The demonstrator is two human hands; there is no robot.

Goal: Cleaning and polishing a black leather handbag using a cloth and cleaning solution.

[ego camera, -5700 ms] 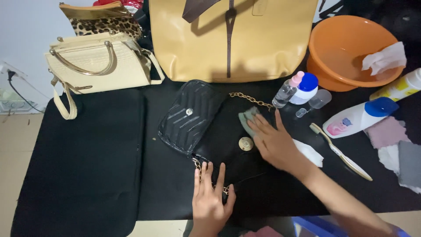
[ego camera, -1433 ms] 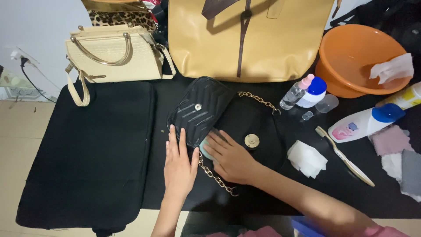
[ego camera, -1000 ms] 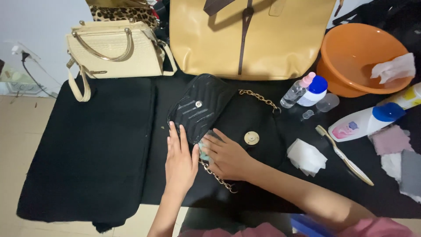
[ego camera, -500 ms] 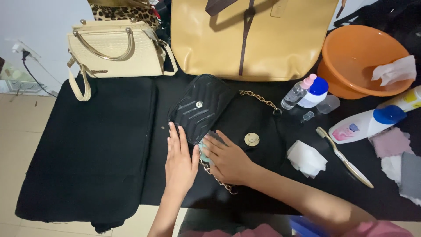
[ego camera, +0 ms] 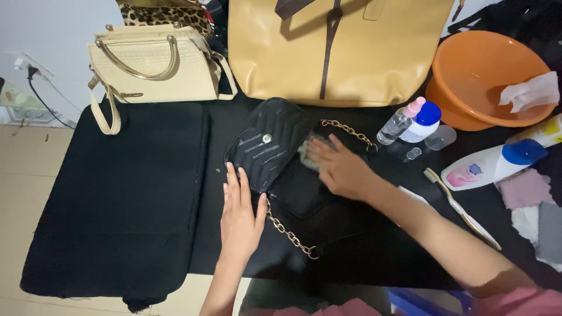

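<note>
On the black bench (ego camera: 146, 246), near its middle, lies a small black quilted handbag (ego camera: 293, 175) with its flap (ego camera: 263, 143) turned open to the left and a gold chain strap (ego camera: 290, 234) running along its lower edge. The left hand (ego camera: 241, 213) rests flat on the bench with the fingers spread and released, the thumb touching the bag's left edge beside the chain; it grasps nothing. The right hand (ego camera: 339, 169) lies on the inside of the open bag and presses a small pale cloth (ego camera: 307, 155) under its fingertips, which are bent a little over it; the cloth looks blurred.

Behind the black bag stands a big tan leather tote (ego camera: 339, 52), and to the left of it a cream handbag (ego camera: 155, 64) with a metal handle, with a leopard-print bag (ego camera: 167, 13) behind that. To the right of the black bag are a small clear spray bottle (ego camera: 399, 123) with a pink cap, a white jar with a blue lid (ego camera: 422, 122), a white bottle with a blue cap (ego camera: 494, 164) lying on its side, and a toothbrush (ego camera: 459, 208). An orange plastic basin (ego camera: 486, 76) holds a crumpled white tissue (ego camera: 530, 92).
</note>
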